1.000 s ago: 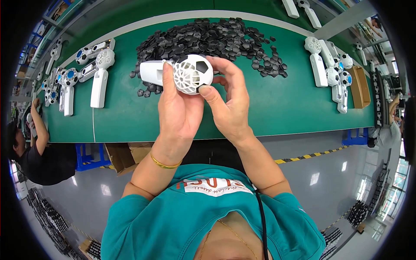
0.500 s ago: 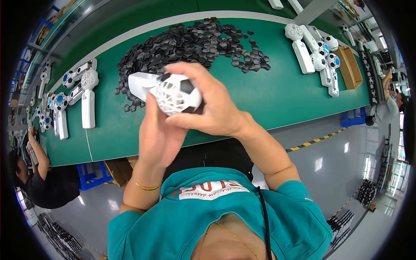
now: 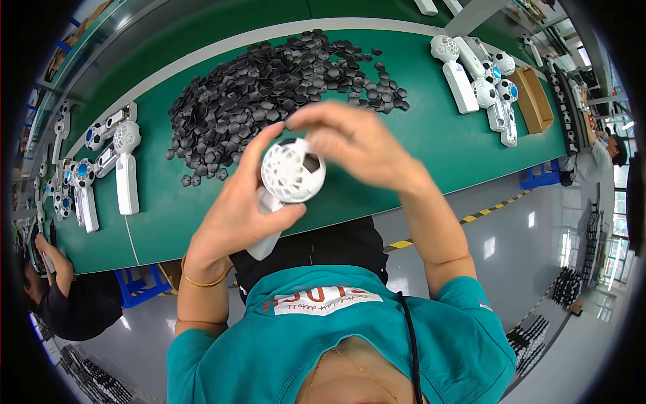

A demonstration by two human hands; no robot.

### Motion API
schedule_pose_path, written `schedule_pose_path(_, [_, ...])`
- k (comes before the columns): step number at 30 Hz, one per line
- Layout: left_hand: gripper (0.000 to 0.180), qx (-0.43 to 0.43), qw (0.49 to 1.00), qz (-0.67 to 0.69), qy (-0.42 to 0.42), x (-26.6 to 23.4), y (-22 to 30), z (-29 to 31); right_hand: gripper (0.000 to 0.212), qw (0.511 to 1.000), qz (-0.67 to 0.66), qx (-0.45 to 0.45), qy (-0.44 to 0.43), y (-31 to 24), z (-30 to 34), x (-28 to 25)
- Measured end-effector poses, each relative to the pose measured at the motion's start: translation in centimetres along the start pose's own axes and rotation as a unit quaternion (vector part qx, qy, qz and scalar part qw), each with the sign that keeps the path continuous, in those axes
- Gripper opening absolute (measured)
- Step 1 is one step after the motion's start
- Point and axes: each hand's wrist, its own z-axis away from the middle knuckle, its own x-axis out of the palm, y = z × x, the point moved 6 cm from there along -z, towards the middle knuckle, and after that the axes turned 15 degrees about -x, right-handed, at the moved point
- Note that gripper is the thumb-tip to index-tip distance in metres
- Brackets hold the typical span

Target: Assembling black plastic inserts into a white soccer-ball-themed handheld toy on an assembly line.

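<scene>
My left hand (image 3: 232, 214) is wrapped round a white handheld device, its handle (image 3: 265, 246) pointing down toward my lap. On top sits a ball-shaped head (image 3: 286, 172) patterned like a football, with white lattice and black pentagon patches. One black patch (image 3: 311, 162) faces right, toward my other hand. My right hand (image 3: 356, 143) hovers at the ball's upper right, fingers bent and smeared by motion. Whether it holds a small piece cannot be made out. Beyond both hands lies a big heap of black pentagon pieces (image 3: 249, 94) on the green table.
More white ball-headed devices (image 3: 126, 168) lie on the green table (image 3: 377, 161) at the left, and another group (image 3: 459, 84) at the right. Beside that group stands an open cardboard box (image 3: 533, 101). A person in black (image 3: 77, 299) works at the far left.
The device has turned so its handle points toward me, and it has come lower. My right hand has let go of the ball and moved up and right.
</scene>
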Motion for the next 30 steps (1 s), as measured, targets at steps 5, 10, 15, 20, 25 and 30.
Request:
schedule_pose_path(5, [0.080,-0.122,0.984,0.129,0.007,-0.8,-1.5,-0.4,0.020,0.933,0.331,0.101,0.100,4.7,1.9,-6.2])
schedule_pose_path(10, [0.067,-0.079,0.982,0.165,0.046,-1.6,-2.5,-0.8,0.014,0.857,0.511,0.047,0.049,5.8,2.1,-6.1])
schedule_pose_path(15, [0.051,-0.089,0.961,0.257,0.043,-1.8,-3.5,-0.8,0.013,0.916,0.365,0.154,0.061,5.8,1.6,-5.3])
schedule_pose_path(20, [0.050,-0.045,0.950,0.302,0.062,-0.5,-3.5,-1.1,0.014,0.971,-0.061,0.115,0.198,2.0,1.2,-0.4])
schedule_pose_path(25, [0.056,-0.007,0.962,0.259,0.080,0.2,-3.1,-1.0,0.012,0.937,-0.216,0.081,0.262,0.6,0.4,4.2])
schedule_pose_path(30, [0.060,0.059,0.965,0.217,0.137,-0.1,-3.7,-1.1,0.012,0.945,-0.156,0.047,0.285,1.2,0.7,5.2])
